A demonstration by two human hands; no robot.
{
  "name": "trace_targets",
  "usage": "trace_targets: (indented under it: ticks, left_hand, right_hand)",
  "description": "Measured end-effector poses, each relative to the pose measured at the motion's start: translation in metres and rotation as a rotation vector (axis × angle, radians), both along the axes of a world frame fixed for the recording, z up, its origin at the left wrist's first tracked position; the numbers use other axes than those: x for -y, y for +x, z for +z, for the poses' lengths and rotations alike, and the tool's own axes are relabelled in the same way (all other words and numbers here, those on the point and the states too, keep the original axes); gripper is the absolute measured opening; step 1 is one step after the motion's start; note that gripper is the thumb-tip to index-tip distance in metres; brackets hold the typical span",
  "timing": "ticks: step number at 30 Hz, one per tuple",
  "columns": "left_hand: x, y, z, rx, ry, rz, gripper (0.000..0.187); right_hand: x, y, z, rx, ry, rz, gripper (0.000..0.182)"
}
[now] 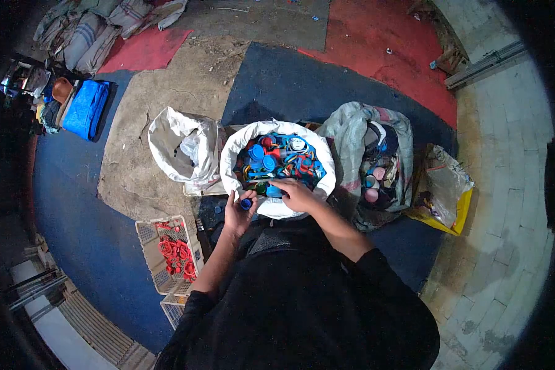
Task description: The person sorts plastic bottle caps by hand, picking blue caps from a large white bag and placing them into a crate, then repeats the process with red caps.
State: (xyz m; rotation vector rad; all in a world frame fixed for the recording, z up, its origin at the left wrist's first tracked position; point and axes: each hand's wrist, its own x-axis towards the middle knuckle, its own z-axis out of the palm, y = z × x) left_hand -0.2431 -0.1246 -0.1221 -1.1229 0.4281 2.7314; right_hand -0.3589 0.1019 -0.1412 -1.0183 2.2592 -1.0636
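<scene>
A white sack (240, 143) stands open in front of me, filled with several plastic bottle caps (277, 159), mostly blue with some red. My left hand (238, 213) is at the sack's near left rim and holds a small blue cap (246, 203) between its fingertips. My right hand (296, 194) reaches over the near rim into the caps, fingers curled on a blue cap (274, 191).
An empty-looking white sack (182, 148) sits to the left, a grey sack (376, 163) of mixed caps to the right, and a clear-and-yellow bag (441, 191) beyond it. A white crate (151, 237) holding red caps stands at my lower left. Cloth bundles lie far left.
</scene>
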Motion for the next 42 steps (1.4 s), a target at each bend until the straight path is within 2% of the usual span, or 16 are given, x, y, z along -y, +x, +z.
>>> trace_targets:
  ticks: [3,4,6,8,9,11,16,20,26,30,33,36,37,40,42]
  left_hand:
    - [0.001,0.001,-0.002,-0.003,-0.003,0.002,0.06]
    - [0.001,0.002,-0.004,-0.01,-0.003,0.001,0.06]
    - [0.001,0.001,-0.003,-0.012,-0.012,-0.002,0.06]
    - [-0.001,0.0,0.001,-0.002,-0.028,-0.007,0.06]
    - [-0.003,-0.001,0.003,0.007,-0.043,-0.015,0.06]
    - [-0.004,-0.005,0.007,0.024,-0.074,-0.033,0.06]
    - [-0.005,-0.008,0.007,0.017,-0.085,-0.039,0.058]
    - [-0.005,-0.007,0.007,0.007,-0.07,-0.036,0.059]
    - [-0.01,-0.011,0.028,0.059,-0.106,-0.073,0.06]
    - [-0.008,-0.015,0.033,-0.006,-0.086,-0.089,0.061]
    - [-0.008,-0.019,0.044,-0.012,-0.089,-0.095,0.061]
    - [-0.009,-0.025,0.051,-0.021,-0.09,-0.099,0.059]
    - [-0.009,-0.025,0.051,-0.014,-0.093,-0.096,0.058]
    - [-0.007,-0.023,0.042,-0.017,-0.08,-0.098,0.054]
    - [-0.004,-0.019,0.03,-0.046,-0.055,-0.114,0.051]
  right_hand:
    - [-0.009,-0.003,0.007,0.115,-0.045,-0.213,0.064]
    - [-0.013,-0.005,0.0,0.227,-0.098,-0.401,0.058]
    - [-0.025,-0.021,-0.004,0.061,0.124,-0.64,0.049]
    - [-0.031,-0.034,-0.007,-0.104,0.244,-0.769,0.043]
    - [-0.036,-0.039,-0.024,-0.141,0.202,-0.75,0.04]
    - [-0.034,-0.041,-0.037,-0.12,0.279,-0.687,0.039]
    - [-0.03,-0.042,-0.029,-0.048,0.364,-0.672,0.025]
    - [-0.043,-0.036,-0.036,0.008,0.284,-0.62,0.015]
    - [-0.034,-0.02,-0.002,-0.06,0.169,-0.606,0.009]
    - [-0.029,-0.019,0.022,0.013,0.161,-0.628,0.005]
    - [-0.036,-0.021,0.004,0.024,0.188,-0.588,0.012]
    - [-0.049,-0.015,0.009,-0.025,0.308,-0.391,0.023]
    - [-0.045,-0.019,0.009,0.088,0.335,-0.34,0.035]
    - [-0.015,-0.031,0.025,0.032,0.291,-0.389,0.042]
    - [0.015,-0.041,0.032,-0.09,0.144,-0.403,0.045]
